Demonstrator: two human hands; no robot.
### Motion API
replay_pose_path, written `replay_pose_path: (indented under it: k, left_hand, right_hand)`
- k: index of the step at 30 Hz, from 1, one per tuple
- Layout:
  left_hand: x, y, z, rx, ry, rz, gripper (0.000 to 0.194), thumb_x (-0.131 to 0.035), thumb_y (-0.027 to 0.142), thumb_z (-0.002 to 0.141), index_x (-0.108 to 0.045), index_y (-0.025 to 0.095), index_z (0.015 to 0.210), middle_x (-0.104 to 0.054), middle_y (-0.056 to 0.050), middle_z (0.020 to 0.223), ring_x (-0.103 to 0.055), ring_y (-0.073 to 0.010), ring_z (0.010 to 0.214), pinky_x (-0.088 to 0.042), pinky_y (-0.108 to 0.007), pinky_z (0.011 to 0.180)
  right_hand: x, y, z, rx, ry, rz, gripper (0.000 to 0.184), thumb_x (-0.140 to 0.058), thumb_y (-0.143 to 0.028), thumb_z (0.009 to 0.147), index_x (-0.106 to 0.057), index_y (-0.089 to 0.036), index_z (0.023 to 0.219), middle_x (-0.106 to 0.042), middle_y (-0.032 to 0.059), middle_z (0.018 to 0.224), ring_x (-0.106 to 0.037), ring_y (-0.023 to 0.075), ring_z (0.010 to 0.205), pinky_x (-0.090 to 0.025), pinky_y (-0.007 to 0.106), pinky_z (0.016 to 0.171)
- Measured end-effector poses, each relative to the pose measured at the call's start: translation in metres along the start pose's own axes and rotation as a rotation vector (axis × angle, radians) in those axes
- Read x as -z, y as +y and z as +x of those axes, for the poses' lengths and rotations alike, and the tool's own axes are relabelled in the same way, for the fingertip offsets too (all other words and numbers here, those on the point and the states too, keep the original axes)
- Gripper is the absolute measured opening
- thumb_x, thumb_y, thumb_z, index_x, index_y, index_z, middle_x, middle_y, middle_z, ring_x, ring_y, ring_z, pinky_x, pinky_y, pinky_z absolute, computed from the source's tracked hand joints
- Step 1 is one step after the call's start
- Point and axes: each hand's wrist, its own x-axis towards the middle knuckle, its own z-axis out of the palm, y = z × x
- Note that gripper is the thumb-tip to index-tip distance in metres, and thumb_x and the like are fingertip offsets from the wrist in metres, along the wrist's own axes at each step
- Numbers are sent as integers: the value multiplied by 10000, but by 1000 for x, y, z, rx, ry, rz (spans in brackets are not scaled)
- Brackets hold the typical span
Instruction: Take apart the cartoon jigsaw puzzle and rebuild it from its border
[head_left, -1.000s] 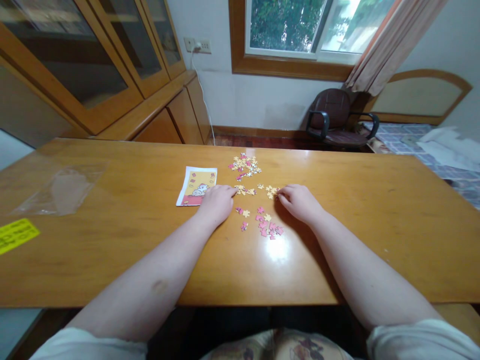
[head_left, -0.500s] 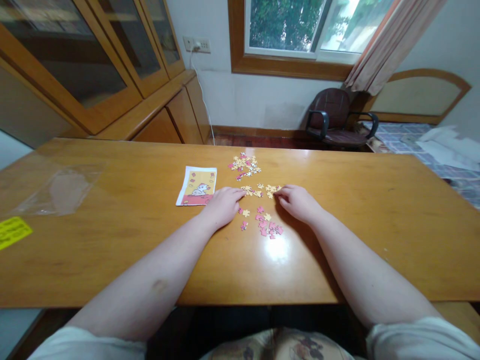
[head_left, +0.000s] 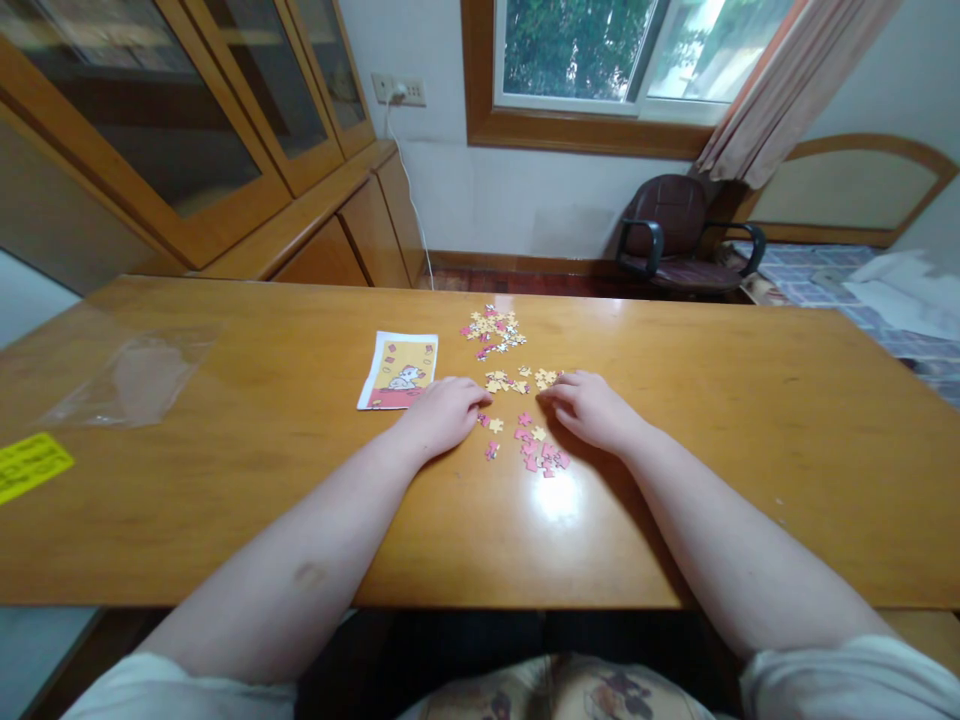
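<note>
A maroon chair with 2 black armrests stands between the wooden table and the window.

The tabletop is finished in orange-brown. Puzzle pieces are coloured pink and yellow. The picture card is bordered in white, with a white figure printed over yellow and pink. The label is coloured bright yellow with dark markings. The bedding is patterned in blue-grey checks.

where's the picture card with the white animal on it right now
In the head view, the picture card lies flat on the table, left of the puzzle pieces, its lower right corner by the left hand.
</note>
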Motion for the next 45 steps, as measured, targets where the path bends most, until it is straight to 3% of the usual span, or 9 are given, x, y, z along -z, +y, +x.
replay_pose_path:
  k: [4, 9, 14, 21, 32, 38, 42, 45]
  left_hand:
    - [0, 5, -5, -133, -51, -65, 304, -486, 184, 872, -678, 239, 1101, -667, -53, 1070, -585, -212, 1026, -461, -360, 926]
    - [-5, 4, -2, -179, -81, -166, 315, -467, 129, 879, -679, 218, 1093, -657, -57, 1113, -569, -202, 1079, -445, -353, 978]
    - [-9, 3, 2, -141, -43, -220, 300, -475, 124, 878, -667, 204, 1094, -664, -55, 1107, -586, -196, 1054, -456, -354, 970]
    - [-1, 2, 1, -65, -90, -186, 365, -424, -19, 722, -684, 182, 881, -676, -37, 924, -608, -189, 909, -488, -331, 860]
    - [1, 1, -1, -55, -131, -205, 225, -514, 154, 828, -681, 192, 974, -678, -49, 979, -618, -191, 912, -485, -317, 816]
    - [0, 0, -2, -23, -111, -160, 189, -533, 259, 839, -672, 194, 949, -672, -58, 961, -610, -200, 868, -472, -319, 782]
    - [1, 0, -2, 6, -115, -159, 171, -538, 287, 815, -648, 198, 911, -664, -48, 921, -603, -200, 831, -460, -306, 734]
    - [4, 2, -3, 19, -122, -145, 158, -559, 314, 791, -633, 203, 877, -656, -40, 897, -596, -203, 823, -449, -304, 717]
  right_hand:
    - [5, -7, -2, 121, -40, 104, 267, -505, -155, 886, -730, -190, 1026, -683, 73, 907, -588, 191, 866, -434, 321, 821]
    - [-1, -14, -4, 201, -45, 144, 240, -585, -257, 894, -721, -213, 1087, -675, 88, 1002, -561, 209, 940, -406, 354, 851]
    - [-9, -9, -2, 145, -2, 91, 206, -593, -260, 904, -732, -230, 1053, -680, 83, 969, -538, 213, 919, -368, 361, 822]
    - [-2, -8, -3, 97, 38, 31, 200, -562, -247, 918, -732, -221, 1019, -667, 72, 911, -512, 204, 894, -308, 332, 768]
    - [2, -4, -3, 76, 87, 20, 239, -535, -325, 945, -741, -205, 942, -673, 77, 892, -509, 199, 870, -299, 338, 764]
    - [5, -31, -8, 229, -59, 113, 260, -522, -318, 946, -710, -219, 1096, -662, 81, 961, -502, 201, 902, -322, 349, 821]
    - [2, -58, -13, 329, -152, 74, 381, -540, -426, 924, -632, -276, 1262, -617, 99, 1033, -470, 235, 947, -322, 392, 868]
    - [0, -64, -14, 338, -172, 42, 390, -528, -459, 923, -643, -283, 1252, -606, 102, 1009, -460, 242, 936, -305, 426, 911]
